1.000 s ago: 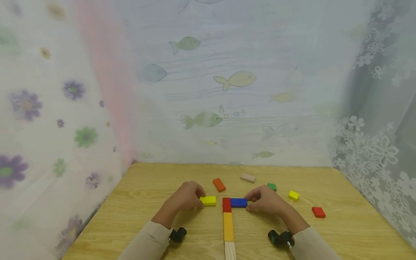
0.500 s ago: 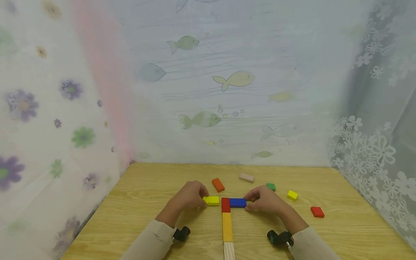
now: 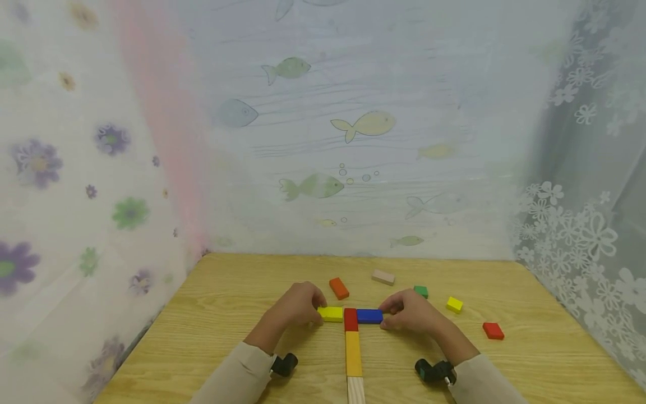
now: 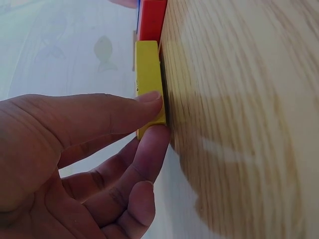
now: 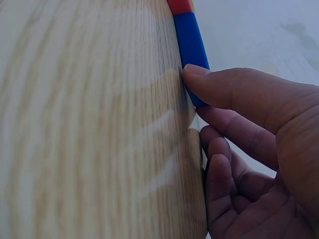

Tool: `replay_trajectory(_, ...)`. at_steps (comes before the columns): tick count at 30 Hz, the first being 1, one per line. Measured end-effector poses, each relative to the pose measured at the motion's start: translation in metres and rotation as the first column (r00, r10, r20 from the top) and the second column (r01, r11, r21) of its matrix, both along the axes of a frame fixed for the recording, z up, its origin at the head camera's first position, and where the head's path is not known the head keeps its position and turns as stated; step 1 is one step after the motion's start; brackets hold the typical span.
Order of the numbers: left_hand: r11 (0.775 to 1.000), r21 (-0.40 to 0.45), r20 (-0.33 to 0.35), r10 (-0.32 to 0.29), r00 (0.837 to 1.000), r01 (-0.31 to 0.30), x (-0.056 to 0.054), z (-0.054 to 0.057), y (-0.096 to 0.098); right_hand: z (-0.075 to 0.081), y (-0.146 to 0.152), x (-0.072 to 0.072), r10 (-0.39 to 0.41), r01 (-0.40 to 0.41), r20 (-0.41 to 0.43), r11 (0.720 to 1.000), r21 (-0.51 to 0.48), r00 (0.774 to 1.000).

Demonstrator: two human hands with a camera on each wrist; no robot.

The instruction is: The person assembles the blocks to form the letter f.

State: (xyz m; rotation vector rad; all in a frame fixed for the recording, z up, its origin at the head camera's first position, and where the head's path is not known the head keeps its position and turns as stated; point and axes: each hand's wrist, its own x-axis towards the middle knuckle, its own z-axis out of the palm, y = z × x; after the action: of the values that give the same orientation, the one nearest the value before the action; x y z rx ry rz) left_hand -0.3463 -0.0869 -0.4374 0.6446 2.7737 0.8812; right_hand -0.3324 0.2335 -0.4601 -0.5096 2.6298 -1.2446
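Note:
In the head view my left hand pinches the outer end of a yellow block lying flat on the table. Its inner end is at the left side of a red block, with hardly any gap. Against the red block's right side lies a blue block, whose outer end my right hand holds between thumb and fingers. Below the red block, an orange-yellow block and a pale wood block continue in a line toward me. The left wrist view shows my thumb on the yellow block.
Beyond the hands lie an orange block, a pale wood block and a green block. A small yellow block and a red block are farther right. Patterned curtains hang behind the wooden table.
My left hand has slid the yellow block rightward, from a clear gap up to the red block. The right hand stays on the blue block, which has not moved noticeably.

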Motion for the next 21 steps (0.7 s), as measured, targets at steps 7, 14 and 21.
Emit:
replay_trajectory(7,1.000,0.000,0.003,0.002,1.000,-0.002,-0.0014,-0.0024,0.0010,-0.0014,-0.0002,-0.0014,-0.006,0.006,-0.004,1.000,0.005,1.000)
replay_trajectory(14,1.000,0.003,-0.004,-0.002,1.000,0.002,-0.0002,-0.0027,0.0012,-0.0001,-0.0015,0.0002,-0.003,0.003,-0.006,1.000,0.002,1.000)
replay_trajectory(21,1.000,0.001,-0.002,0.001,1.000,-0.001,0.0013,-0.0014,0.0030,0.0018,-0.0017,0.0017,-0.016,0.016,-0.009,1.000,0.014,1.000)
